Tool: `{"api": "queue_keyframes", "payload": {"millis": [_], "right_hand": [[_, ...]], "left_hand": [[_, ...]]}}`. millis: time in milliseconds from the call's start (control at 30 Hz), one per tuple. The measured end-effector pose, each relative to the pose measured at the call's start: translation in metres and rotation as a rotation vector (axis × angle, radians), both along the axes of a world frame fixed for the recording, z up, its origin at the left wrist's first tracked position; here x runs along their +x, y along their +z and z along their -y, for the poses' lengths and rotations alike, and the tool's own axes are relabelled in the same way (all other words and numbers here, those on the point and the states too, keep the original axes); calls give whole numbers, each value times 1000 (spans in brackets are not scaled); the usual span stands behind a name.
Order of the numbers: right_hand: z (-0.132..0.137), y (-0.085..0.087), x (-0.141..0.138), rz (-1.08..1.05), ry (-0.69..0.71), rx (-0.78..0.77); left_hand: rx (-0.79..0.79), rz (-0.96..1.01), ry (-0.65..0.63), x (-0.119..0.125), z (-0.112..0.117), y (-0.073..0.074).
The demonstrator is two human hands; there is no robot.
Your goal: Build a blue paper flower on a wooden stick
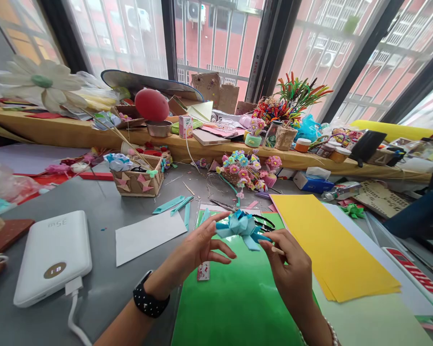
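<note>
Above a green sheet (pixel 234 298), a light-blue folded paper flower (pixel 241 227) with pointed petals is held up. My right hand (pixel 287 262) pinches its right tip between thumb and fingers. A short pale stick (pixel 277 251) also pokes out of that hand; its other end is hidden. My left hand (pixel 202 242) is at the flower's left side, fingers apart, with the upper finger alongside a petal. Whether that finger touches the paper I cannot tell. Scissors with black handles (pixel 265 222) lie behind the flower. Folded blue paper strips (pixel 173 205) rest farther left.
Yellow paper (pixel 332 245) lies right of the green sheet, white paper (pixel 149 238) to its left. A white power bank (pixel 54 259) with a cable sits at left. A cardboard box (pixel 139 182) and small craft flowers (pixel 243 168) stand behind, before a cluttered ledge (pixel 216 149).
</note>
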State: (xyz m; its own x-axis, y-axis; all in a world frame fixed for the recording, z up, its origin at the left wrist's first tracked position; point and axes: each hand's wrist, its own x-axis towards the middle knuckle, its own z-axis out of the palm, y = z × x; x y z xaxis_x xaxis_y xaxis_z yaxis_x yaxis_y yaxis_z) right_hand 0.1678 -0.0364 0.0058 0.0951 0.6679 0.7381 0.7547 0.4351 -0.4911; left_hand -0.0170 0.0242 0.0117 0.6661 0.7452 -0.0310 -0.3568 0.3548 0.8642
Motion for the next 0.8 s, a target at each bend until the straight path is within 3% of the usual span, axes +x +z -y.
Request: {"api": "queue_keyframes", "payload": {"millis": [267, 367, 433, 500, 533, 600, 667, 800], "right_hand": [[1, -2, -1, -46, 3, -71], [1, -3, -1, -67, 2, -76], [0, -3, -1, -68, 2, -78], [0, -2, -1, -51, 8, -68], [0, -2, -1, -40, 11, -59], [0, -1, -3, -24, 17, -49], [0, -1, -5, -19, 41, -54], [1, -2, -12, 8, 118, -84]], "left_hand": [[71, -94, 0, 4, 0, -3], [161, -183, 171, 4, 0, -4], [355, -315, 464, 3, 4, -4], [690, -486, 784, 2, 11, -5], [886, -540, 863, 1, 15, -5], [1228, -579, 881, 2, 23, -7], [1451, -647, 840, 4, 29, -9], [1512, -735, 836, 9, 30, -12]]}}
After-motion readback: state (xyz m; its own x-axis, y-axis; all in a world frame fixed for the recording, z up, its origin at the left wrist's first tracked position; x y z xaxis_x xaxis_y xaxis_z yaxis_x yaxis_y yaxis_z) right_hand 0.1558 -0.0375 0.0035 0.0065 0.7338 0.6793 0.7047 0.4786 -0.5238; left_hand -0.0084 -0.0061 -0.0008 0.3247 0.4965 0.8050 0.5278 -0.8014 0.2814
